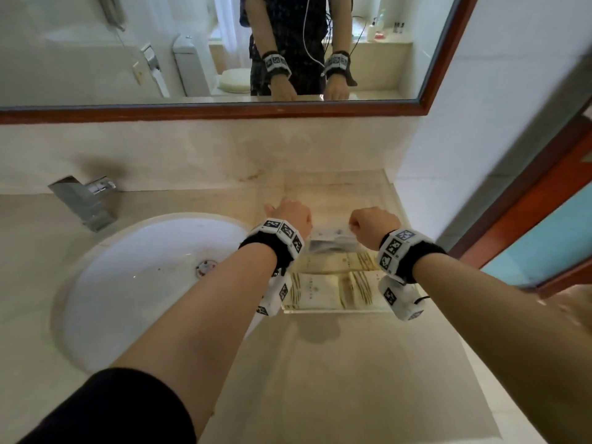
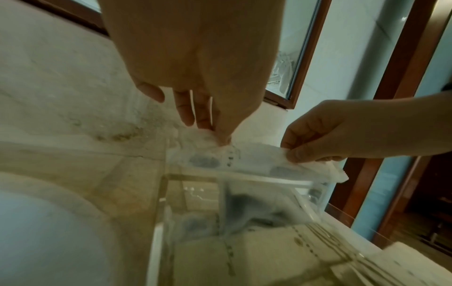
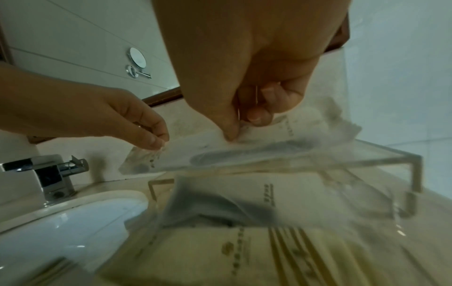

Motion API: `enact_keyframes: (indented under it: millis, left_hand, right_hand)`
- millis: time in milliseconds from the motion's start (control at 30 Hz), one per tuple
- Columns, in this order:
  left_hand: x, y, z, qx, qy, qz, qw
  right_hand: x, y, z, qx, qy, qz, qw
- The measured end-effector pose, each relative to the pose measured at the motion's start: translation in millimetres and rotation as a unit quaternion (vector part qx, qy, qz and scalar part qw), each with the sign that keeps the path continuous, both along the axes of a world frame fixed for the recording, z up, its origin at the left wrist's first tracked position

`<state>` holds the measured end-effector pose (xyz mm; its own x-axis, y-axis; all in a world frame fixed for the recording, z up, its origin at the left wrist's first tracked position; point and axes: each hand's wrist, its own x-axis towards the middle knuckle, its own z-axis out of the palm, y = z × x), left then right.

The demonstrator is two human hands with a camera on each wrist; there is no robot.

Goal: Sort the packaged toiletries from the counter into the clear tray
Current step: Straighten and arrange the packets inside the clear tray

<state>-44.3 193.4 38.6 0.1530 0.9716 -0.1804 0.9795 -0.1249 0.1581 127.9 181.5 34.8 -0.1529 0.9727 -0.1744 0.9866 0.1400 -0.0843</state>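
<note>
A clear tray (image 1: 336,310) stands on the counter right of the sink, against the back wall. Cream boxed packets with gold stripes (image 1: 330,291) lie in its near half, and a translucent packet (image 3: 244,197) lies beyond them. Just above the tray's middle, both hands hold another translucent white packet (image 1: 333,233) stretched flat between them. My left hand (image 1: 290,216) pinches the packet's left end (image 2: 221,140). My right hand (image 1: 371,224) pinches the right end between thumb and curled fingers (image 3: 237,131). The packet (image 2: 244,162) holds dark oval shapes.
A white oval basin (image 1: 144,283) is sunk into the counter left of the tray, with a chrome faucet (image 1: 85,200) behind it. A framed mirror (image 1: 192,59) hangs above. A wall and a door frame (image 1: 528,203) close in on the right.
</note>
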Motion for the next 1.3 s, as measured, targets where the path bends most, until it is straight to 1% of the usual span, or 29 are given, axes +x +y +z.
enact_keyframes:
  millis: [200,400,467,533,600,733,900,1067,1133,1233,1300]
  left_hand:
    - [12,-8,-7,-0.050,0.007,-0.004,0.999]
    - [7,-13,-16,-0.046,-0.024,-0.003,0.999]
    - [5,-16,-20,-0.058,-0.006,-0.024,0.998]
    - [4,-20,-25,-0.062,0.029,-0.051,0.996]
    - [3,-22,-29,-0.060,0.052,-0.063,0.995]
    - [0,-21,-34,-0.071,0.054,-0.066,0.994]
    - [2,-21,-35,-0.063,0.068,-0.062,0.994]
    - [3,-22,-31,-0.063,0.074,-0.078,0.992]
    - [2,-23,-30,-0.059,0.067,-0.089,0.992]
    - [0,-23,-28,-0.027,0.021,-0.089,0.995]
    - [-1,-23,-23,-0.021,-0.027,-0.092,0.995]
  right_hand:
    - [8,-13,-11,-0.029,0.009,-0.024,0.999]
    - [7,-14,-13,-0.053,0.009,-0.034,0.998]
    - [5,-15,-17,-0.079,-0.005,-0.036,0.996]
    - [2,-16,-20,-0.100,-0.018,-0.035,0.994]
    - [2,-17,-22,-0.105,-0.021,-0.036,0.994]
    - [1,-16,-23,-0.107,-0.029,-0.035,0.993]
    - [0,-17,-26,-0.106,-0.043,-0.020,0.993]
    - [2,-17,-24,-0.119,-0.025,-0.014,0.992]
    - [4,-17,-22,-0.118,-0.002,-0.023,0.993]
    - [10,-19,-20,-0.074,0.069,-0.032,0.994]
    - [11,-20,-19,-0.049,0.088,-0.031,0.994]
